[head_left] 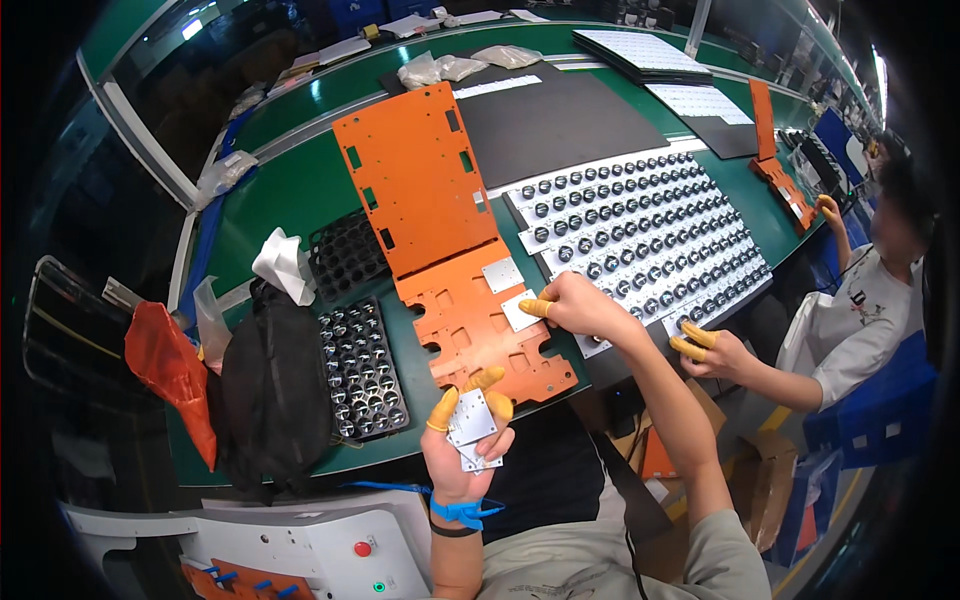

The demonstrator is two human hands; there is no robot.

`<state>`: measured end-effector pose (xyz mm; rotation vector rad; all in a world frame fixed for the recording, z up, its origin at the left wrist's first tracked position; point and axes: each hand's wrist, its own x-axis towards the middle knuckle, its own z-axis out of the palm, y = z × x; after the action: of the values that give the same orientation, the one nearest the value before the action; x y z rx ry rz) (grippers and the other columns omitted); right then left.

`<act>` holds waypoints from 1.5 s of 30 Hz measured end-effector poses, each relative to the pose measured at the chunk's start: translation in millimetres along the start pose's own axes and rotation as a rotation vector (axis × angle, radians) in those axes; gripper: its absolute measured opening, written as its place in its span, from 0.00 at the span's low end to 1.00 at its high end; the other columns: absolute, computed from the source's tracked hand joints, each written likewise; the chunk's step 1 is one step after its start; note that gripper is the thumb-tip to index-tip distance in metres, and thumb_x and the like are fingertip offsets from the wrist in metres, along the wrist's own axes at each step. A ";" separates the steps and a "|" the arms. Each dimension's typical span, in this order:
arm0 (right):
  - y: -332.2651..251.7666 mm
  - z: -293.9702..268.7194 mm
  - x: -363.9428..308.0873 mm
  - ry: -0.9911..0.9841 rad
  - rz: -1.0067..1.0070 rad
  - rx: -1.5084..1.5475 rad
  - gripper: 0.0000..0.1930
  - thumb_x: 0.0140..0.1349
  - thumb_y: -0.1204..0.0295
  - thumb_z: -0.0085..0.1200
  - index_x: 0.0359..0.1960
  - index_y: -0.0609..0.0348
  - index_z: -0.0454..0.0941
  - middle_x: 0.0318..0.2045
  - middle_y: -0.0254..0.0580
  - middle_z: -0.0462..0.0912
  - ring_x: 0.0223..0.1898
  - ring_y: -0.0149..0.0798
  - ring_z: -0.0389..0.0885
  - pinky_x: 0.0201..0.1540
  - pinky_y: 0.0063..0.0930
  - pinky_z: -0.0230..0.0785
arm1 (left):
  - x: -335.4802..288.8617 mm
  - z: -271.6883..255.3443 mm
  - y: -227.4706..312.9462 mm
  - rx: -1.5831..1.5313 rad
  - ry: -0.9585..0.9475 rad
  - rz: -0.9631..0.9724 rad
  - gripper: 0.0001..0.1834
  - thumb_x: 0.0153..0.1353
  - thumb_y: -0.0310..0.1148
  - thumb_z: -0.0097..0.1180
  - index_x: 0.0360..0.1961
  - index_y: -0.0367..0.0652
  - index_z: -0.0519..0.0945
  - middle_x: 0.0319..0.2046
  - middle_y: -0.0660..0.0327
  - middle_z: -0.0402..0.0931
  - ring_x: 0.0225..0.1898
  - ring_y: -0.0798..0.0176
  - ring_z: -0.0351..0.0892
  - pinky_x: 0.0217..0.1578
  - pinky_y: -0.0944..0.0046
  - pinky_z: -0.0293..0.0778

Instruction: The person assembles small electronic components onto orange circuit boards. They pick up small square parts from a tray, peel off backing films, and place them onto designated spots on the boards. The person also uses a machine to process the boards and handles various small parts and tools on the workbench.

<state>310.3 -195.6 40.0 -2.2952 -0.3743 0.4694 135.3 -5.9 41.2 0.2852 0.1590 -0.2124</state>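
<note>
My left hand, with yellow finger cots and a blue wrist strap, is closed around a few thin silver-white square plates with small holes. In front of me lies an orange hinged fixture, its perforated lid raised away from me. My right hand reaches over the fixture's right edge, its yellow-covered fingertips on one square plate. Just beyond that, another square plate rests on the fixture. Whether the plate under my right fingers sits fully in its recess, I cannot tell.
Right of the fixture is a large board of white plates with rows of black round parts. Left stand a black tray of round parts, a second black tray and a black bag. A co-worker's hand touches the board's near-right corner.
</note>
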 end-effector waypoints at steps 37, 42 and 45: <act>-164.1 137.7 71.1 0.147 -0.623 -0.340 0.13 0.53 0.67 0.65 0.31 0.66 0.84 0.31 0.54 0.83 0.32 0.54 0.83 0.35 0.44 0.74 | -70.9 -44.3 45.0 0.106 0.071 0.263 0.27 0.73 0.54 0.34 0.51 0.43 0.73 0.19 0.62 0.65 0.14 0.71 0.55 0.13 0.70 0.52; -166.0 163.2 90.3 0.277 -0.721 -0.476 0.12 0.46 0.71 0.66 0.21 0.69 0.79 0.31 0.58 0.81 0.32 0.55 0.83 0.33 0.44 0.74 | -77.7 -49.6 46.4 0.135 0.168 0.288 0.30 0.73 0.56 0.34 0.57 0.40 0.71 0.24 0.59 0.69 0.14 0.73 0.55 0.14 0.71 0.52; -170.9 166.7 92.1 0.247 -0.705 -0.445 0.11 0.45 0.72 0.65 0.21 0.69 0.80 0.30 0.58 0.80 0.32 0.54 0.82 0.33 0.44 0.75 | -77.1 -47.8 46.8 0.226 0.204 0.289 0.32 0.73 0.56 0.34 0.60 0.38 0.69 0.30 0.55 0.74 0.14 0.74 0.55 0.14 0.72 0.52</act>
<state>297.9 60.0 35.4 -2.3862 -1.1945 -0.2778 65.6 66.3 22.5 0.5508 0.2935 0.0878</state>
